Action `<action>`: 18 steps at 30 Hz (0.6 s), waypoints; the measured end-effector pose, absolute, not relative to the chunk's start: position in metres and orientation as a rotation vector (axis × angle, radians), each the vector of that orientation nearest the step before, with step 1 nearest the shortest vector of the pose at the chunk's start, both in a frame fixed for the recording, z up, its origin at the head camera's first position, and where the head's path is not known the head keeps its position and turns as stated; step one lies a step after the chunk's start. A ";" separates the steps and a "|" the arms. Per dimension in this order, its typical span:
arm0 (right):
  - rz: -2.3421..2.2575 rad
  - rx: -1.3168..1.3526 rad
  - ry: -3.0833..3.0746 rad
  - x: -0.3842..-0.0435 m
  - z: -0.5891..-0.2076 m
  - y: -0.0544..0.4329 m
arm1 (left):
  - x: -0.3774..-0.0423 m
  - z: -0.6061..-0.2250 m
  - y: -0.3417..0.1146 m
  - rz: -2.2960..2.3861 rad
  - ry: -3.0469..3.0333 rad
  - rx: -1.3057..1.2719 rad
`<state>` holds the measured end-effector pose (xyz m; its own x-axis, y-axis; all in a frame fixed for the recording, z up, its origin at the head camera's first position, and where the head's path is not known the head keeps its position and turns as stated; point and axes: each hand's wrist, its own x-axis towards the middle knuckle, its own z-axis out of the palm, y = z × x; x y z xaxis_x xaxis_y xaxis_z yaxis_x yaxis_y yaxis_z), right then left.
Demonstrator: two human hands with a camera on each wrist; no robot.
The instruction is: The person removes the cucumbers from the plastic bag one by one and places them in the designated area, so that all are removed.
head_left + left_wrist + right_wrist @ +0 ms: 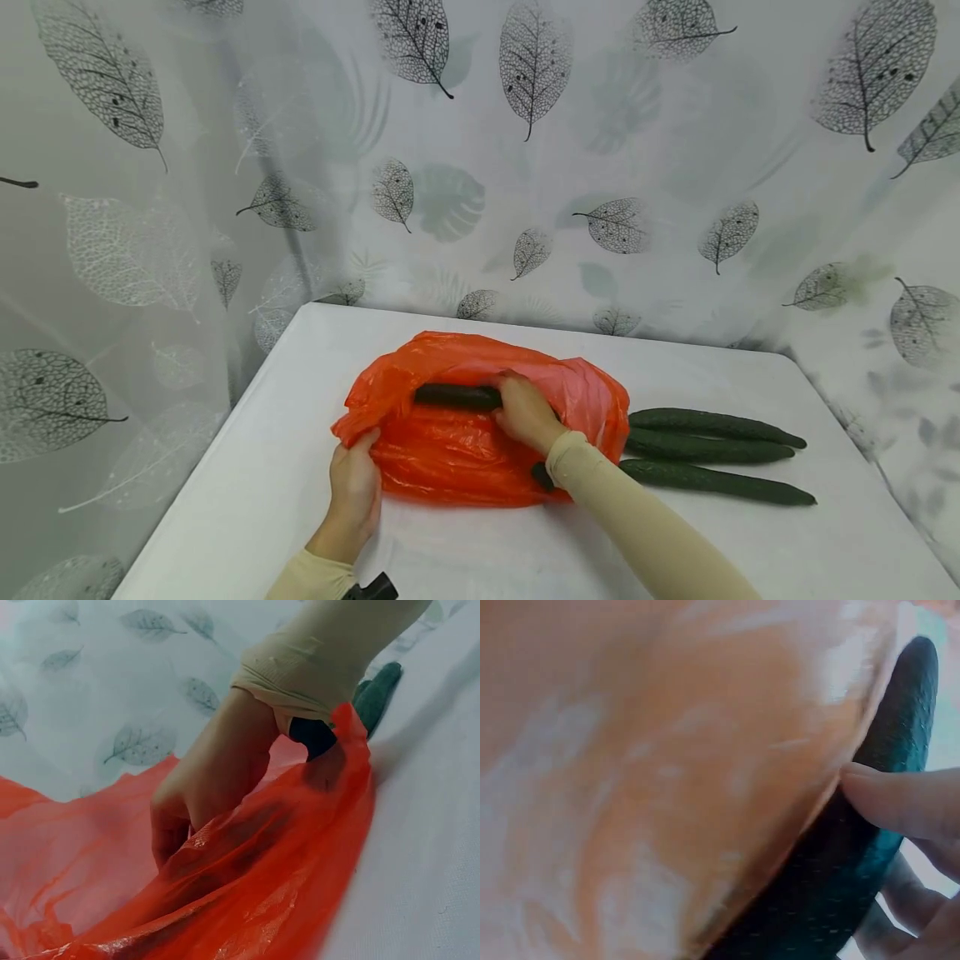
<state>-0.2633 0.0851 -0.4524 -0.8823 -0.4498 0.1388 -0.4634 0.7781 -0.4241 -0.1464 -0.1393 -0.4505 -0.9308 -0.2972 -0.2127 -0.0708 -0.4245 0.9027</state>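
Note:
A red plastic bag [442, 467] lies on the white table with its mouth spread wide. My right hand [525, 412] grips a dark green cucumber [456, 397] at the bag's opening. In the right wrist view, the thumb and fingers hold that cucumber [810, 877] beside the thin bag film [667, 772]. My left hand [354, 487] pinches the bag's near left edge. The left wrist view shows my right hand [217, 765] reaching into the bag [277, 855], its fingertips partly hidden by the plastic.
Right of the bag lie three cucumbers: a far one [716, 423], a middle one [708, 450] and a near one [720, 482]. A dark rounded end [542, 476] shows under my right sleeve. A leaf-patterned curtain [540, 167] stands behind the white table [247, 500].

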 end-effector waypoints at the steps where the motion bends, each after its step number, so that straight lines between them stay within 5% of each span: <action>1: 0.723 0.760 -2.941 -0.263 -0.450 0.086 | -0.146 -0.450 -0.139 -2.486 -1.607 0.515; 18: 1.174 0.811 -3.073 -0.254 -0.423 0.108 | -0.147 -0.445 -0.144 -2.473 -1.554 0.525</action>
<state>-0.2540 0.1083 -0.4234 -0.8568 -0.5123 -0.0579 -0.3432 0.6505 -0.6775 -0.1467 -0.1441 -0.4447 -0.9229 -0.3280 -0.2019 -0.0397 -0.4404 0.8969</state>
